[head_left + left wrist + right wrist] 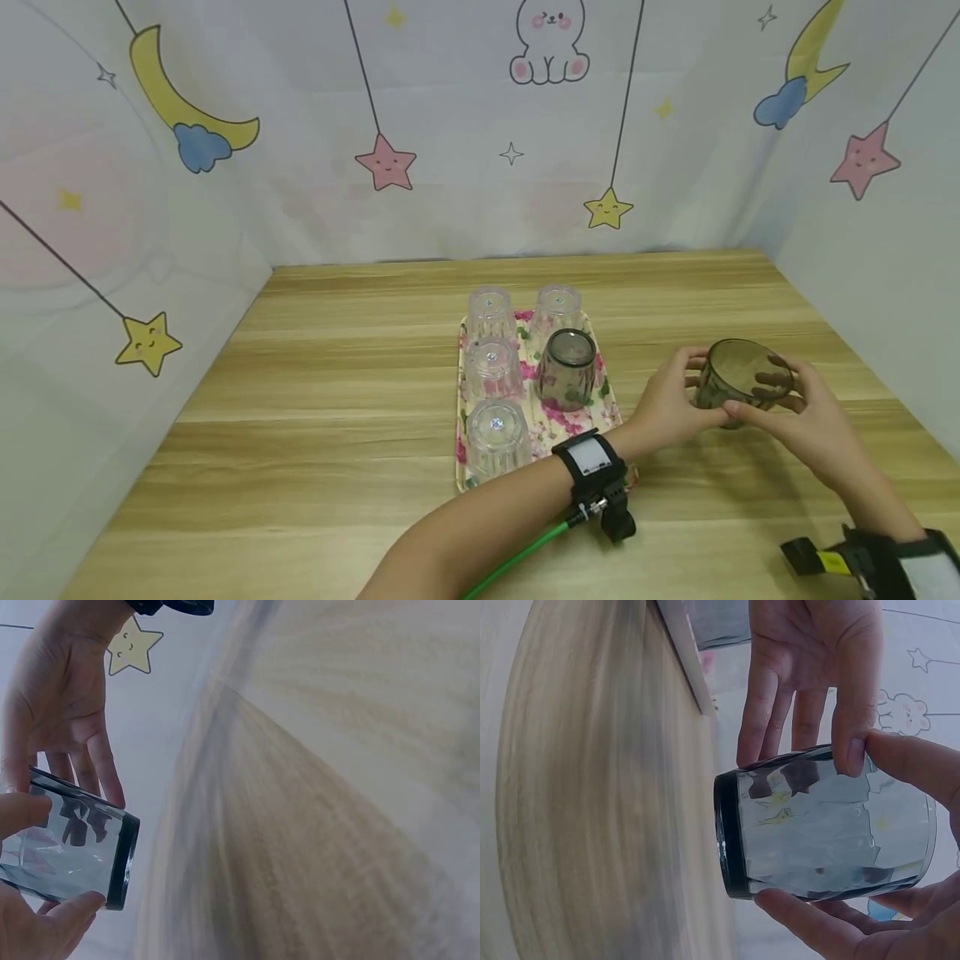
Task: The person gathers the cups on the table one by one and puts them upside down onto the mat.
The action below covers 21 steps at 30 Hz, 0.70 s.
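Note:
A smoky grey-green drinking glass is held between both hands on the right side, above the wooden table, with its mouth facing up. My left hand grips it from the left, and my right hand grips its right side. In the right wrist view, fingers of both hands curl round the fluted wall of the glass, and its thick dark base points towards the table. The left wrist view shows the same glass, apart from the tabletop.
Left of the hands lies a floral tray. A second smoky glass stands upside down on it, beside several clear upside-down glasses. A green cable runs from the left wristband. Patterned cloth hangs behind the wooden table.

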Motion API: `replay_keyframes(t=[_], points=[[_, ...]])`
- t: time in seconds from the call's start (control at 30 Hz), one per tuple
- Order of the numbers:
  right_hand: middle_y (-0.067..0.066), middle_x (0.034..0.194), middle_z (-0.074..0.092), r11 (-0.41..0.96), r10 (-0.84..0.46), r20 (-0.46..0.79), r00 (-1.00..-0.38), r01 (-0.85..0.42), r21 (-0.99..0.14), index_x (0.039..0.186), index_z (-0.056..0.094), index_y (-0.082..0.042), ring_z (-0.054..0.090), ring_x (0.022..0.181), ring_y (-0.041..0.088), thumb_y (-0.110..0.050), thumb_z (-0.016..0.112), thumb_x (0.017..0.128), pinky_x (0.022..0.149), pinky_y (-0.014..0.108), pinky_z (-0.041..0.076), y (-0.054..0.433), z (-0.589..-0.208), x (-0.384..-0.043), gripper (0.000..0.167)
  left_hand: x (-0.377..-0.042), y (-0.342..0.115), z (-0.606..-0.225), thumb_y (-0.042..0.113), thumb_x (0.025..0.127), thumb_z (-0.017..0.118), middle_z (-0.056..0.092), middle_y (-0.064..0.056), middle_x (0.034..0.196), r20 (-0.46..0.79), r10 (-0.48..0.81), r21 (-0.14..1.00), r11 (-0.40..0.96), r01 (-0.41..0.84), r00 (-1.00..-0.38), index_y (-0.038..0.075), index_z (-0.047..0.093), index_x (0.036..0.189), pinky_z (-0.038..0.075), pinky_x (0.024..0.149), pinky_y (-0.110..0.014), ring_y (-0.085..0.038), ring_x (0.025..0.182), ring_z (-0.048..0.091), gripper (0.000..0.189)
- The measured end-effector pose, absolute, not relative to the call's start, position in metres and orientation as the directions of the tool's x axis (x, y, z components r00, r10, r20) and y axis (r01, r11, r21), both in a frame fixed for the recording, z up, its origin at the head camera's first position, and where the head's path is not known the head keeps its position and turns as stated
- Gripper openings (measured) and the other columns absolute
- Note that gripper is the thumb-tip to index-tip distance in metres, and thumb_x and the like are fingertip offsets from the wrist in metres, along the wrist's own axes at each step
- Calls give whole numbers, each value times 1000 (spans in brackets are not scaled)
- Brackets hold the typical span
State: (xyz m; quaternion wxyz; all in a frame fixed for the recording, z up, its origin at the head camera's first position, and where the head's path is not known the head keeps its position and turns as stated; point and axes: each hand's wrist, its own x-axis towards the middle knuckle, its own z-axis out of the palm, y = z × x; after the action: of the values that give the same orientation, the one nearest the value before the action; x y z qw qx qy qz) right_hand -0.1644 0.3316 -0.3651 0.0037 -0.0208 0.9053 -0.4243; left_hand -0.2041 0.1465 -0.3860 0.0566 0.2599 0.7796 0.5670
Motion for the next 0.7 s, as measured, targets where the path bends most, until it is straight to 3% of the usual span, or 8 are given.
replay_keyframes(t=[0.03, 0.43, 0.5, 0.6, 0.63, 0.7], points=[[33, 144, 30, 640, -42, 11, -999, -36, -768, 153, -1, -2, 39, 121, 50, -30, 67, 90, 67, 8, 47, 331, -364, -163, 97, -203, 145, -385, 16, 82, 75, 50, -3, 139, 204, 471, 913, 224, 340, -858, 17, 36, 142, 52, 83, -9, -10, 121, 57, 71], [25, 142, 35, 664, -19, 39, -999, -42, -746, 154, 7, -7, 42, 120, 48, -31, 70, 87, 66, 9, 48, 316, -352, -151, 95, -191, 128, -372, 18, 83, 74, 50, -1, 139, 210, 485, 920, 195, 339, -849, 19, 36, 142, 51, 86, -7, -10, 122, 56, 70], [23, 141, 36, 674, -13, 48, -999, -44, -738, 154, 9, -8, 48, 116, 37, -31, 71, 87, 66, 10, 49, 314, -351, -150, 94, -190, 125, -370, 19, 83, 74, 50, -1, 139, 213, 482, 920, 195, 340, -850, 20, 36, 142, 51, 86, -8, -10, 122, 56, 71], [20, 139, 38, 683, -11, 69, -998, -58, -728, 153, 13, -8, 50, 106, 8, -30, 72, 86, 66, 12, 50, 311, -348, -149, 92, -188, 121, -367, 20, 83, 75, 50, 0, 138, 208, 475, 922, 197, 334, -855, 21, 36, 142, 51, 87, -9, -10, 122, 56, 71], [19, 139, 39, 689, -10, 75, -997, -62, -722, 153, 14, -8, 48, 104, 4, -31, 72, 85, 66, 12, 50, 310, -348, -148, 92, -188, 119, -367, 20, 83, 75, 50, 1, 138, 205, 474, 924, 196, 329, -857, 21, 36, 142, 51, 87, -9, -9, 122, 56, 71], [20, 139, 40, 696, -12, 80, -997, -66, -715, 152, 14, -7, 50, 105, 7, -31, 73, 85, 65, 10, 48, 308, -346, -147, 93, -187, 116, -365, 19, 82, 75, 50, 1, 138, 199, 473, 927, 194, 321, -858, 21, 37, 142, 52, 88, -10, -9, 121, 56, 71]])
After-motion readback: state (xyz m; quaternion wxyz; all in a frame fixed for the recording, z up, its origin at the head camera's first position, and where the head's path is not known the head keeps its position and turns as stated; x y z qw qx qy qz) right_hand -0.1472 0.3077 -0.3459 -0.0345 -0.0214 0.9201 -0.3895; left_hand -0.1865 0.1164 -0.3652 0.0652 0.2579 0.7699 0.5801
